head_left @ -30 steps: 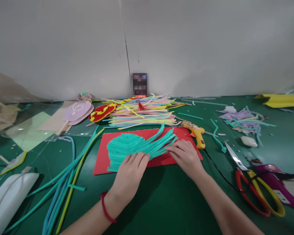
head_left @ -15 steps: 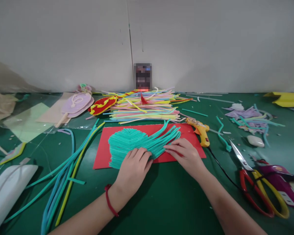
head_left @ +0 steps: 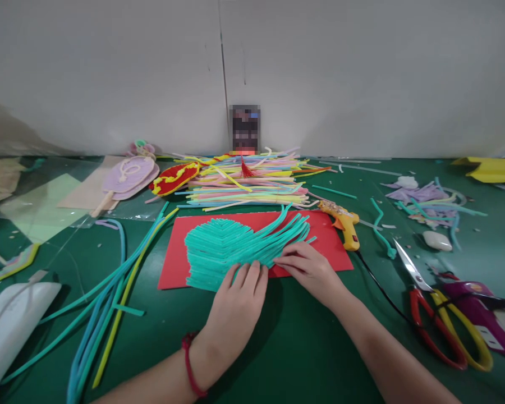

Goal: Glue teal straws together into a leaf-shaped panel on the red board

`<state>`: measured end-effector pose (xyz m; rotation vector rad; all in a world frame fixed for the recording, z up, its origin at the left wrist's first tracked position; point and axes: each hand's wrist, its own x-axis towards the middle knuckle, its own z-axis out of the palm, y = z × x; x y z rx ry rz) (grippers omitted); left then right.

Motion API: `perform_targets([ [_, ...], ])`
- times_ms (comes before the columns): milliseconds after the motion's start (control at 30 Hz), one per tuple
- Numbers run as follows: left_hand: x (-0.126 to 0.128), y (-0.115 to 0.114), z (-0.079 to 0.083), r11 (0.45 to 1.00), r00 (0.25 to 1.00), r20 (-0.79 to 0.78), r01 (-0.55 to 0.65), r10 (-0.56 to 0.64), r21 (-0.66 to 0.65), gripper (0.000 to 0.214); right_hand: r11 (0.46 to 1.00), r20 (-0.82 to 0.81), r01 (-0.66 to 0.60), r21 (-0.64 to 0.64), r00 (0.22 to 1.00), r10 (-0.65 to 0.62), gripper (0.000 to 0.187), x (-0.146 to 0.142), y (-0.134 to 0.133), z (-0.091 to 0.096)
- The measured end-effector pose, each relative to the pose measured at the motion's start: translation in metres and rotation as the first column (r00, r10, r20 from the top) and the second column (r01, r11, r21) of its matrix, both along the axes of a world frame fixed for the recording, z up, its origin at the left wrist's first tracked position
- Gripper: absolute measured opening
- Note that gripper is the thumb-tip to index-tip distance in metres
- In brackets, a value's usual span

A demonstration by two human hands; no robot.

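Note:
On a red board (head_left: pixel 340 259) lies a leaf shape of teal pipe cleaners (head_left: pixel 219 247), laid in close slanting rows with loose ends fanning toward the upper right. My left hand (head_left: pixel 238 303), a red cord bracelet (head_left: pixel 189 359) on its wrist, rests its outstretched, slightly parted fingers on the lower edge of the shape; its thumb is hidden. Just to the right, my right hand (head_left: pixel 313 275) is closed in a pinch at the lowest pipe cleaner, whose free end shows beyond the fingers.
A yellow glue gun (head_left: pixel 347 227) lies right of the board, scissors (head_left: pixel 416 275) and a purple tool (head_left: pixel 480 314) farther right. Behind is a pile of coloured pipe cleaners (head_left: pixel 252 193). Long loose pipe cleaners (head_left: pixel 118 280) and a white object (head_left: pixel 21 320) lie left.
My left hand has slid slightly right and down, its fingers now straighter. My right hand has shifted a little left and down along the teal pipe cleaners, and a loose end shows above it.

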<state>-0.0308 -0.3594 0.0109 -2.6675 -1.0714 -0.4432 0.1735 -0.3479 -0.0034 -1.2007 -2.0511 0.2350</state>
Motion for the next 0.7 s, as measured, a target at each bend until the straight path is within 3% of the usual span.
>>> perform_targets([
  [233,0.0016,-0.0097,-0.0020,1.000,0.998,-0.056,-0.019,0.019,-0.004,0.035,1.000,-0.010,0.024,-0.018,1.000,-0.024,0.024,0.0065,-0.0004,0.0022],
  [700,0.0046,-0.0040,0.0012,0.996,0.999,0.033,-0.020,0.023,-0.084,0.033,0.998,0.048,0.058,-0.022,0.997,-0.057,0.021,0.0077,0.0006,0.0014],
])
